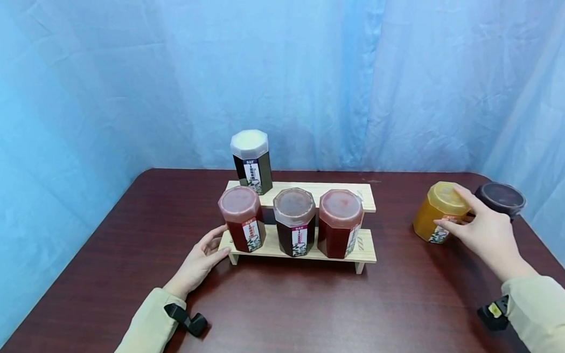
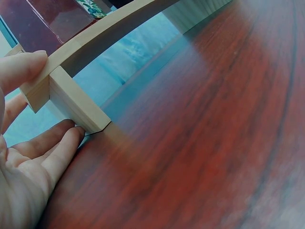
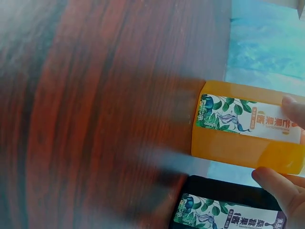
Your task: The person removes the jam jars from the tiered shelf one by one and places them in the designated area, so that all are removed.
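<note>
At the lower left corner of a two-step wooden rack (image 1: 324, 251), my left hand (image 1: 200, 261) holds the end of the front step. In the left wrist view the thumb lies against the step's edge (image 2: 90, 40) and other fingers touch its leg (image 2: 78, 100). My right hand (image 1: 488, 232) grips a yellow jam jar (image 1: 427, 220) near its lid, thumb on the label side; the jar stands on the table or just above it, I cannot tell. Close beside it is a dark jar (image 1: 499, 198), partly hidden by the hand, its label visible in the right wrist view (image 3: 228, 212).
On the front step stand a red jar (image 1: 245, 231), a dark purple jar (image 1: 290, 236) and another red jar (image 1: 332, 239). A black jar with a whitish lid (image 1: 258, 169) is on the back step's left. Blue curtains (image 1: 270, 62) surround the brown table (image 1: 279, 311).
</note>
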A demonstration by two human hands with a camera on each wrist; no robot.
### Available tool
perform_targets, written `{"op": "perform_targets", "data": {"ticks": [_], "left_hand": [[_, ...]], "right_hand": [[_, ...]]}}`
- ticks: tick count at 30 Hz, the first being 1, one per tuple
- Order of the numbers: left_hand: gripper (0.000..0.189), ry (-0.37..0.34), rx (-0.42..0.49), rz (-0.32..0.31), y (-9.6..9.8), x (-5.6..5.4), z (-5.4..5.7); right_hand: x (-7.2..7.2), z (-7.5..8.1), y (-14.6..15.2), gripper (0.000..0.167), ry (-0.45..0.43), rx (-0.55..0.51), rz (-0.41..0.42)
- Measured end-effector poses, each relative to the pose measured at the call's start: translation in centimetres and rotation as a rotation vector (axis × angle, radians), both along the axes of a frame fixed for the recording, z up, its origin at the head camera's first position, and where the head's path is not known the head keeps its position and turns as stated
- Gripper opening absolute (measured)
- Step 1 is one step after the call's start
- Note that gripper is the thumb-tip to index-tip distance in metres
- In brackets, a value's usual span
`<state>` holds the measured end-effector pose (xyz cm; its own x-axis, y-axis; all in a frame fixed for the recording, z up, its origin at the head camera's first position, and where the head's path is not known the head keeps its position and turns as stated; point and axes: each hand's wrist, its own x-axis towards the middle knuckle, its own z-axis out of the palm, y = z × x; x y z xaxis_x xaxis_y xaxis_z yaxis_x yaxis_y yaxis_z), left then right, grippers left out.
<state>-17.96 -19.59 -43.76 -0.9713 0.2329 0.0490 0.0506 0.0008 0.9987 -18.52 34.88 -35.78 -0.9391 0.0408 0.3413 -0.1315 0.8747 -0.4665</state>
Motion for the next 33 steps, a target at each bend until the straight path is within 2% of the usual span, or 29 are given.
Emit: {"op": "perform_targets", "data": {"ticks": [9, 19, 27, 33], "left_hand": [[0.06, 0.002, -0.032, -0.003, -0.01, 0.06, 0.11], [0.061, -0.008, -0.001, 0.0, 0.05, 0.0, -0.07], [0.06, -0.018, -0.002, 0.006, 0.13, 0.06, -0.09], [0.061, 0.012, 0.008, 0.0, 0.0, 0.07, -0.15]], "right_hand": [[-0.18, -0.26, 0.17, 0.081, 0.007, -0.009, -0.005], [-0.05, -0.48, 0.16, 0.084, 0.0, -0.041, 0.004], [-0.08, -0.48, 0.21, 0.084, -0.006, 0.009, -0.007], [0.0, 0.07, 0.12, 0.085, -0.012, 0.019, -0.006]]}}
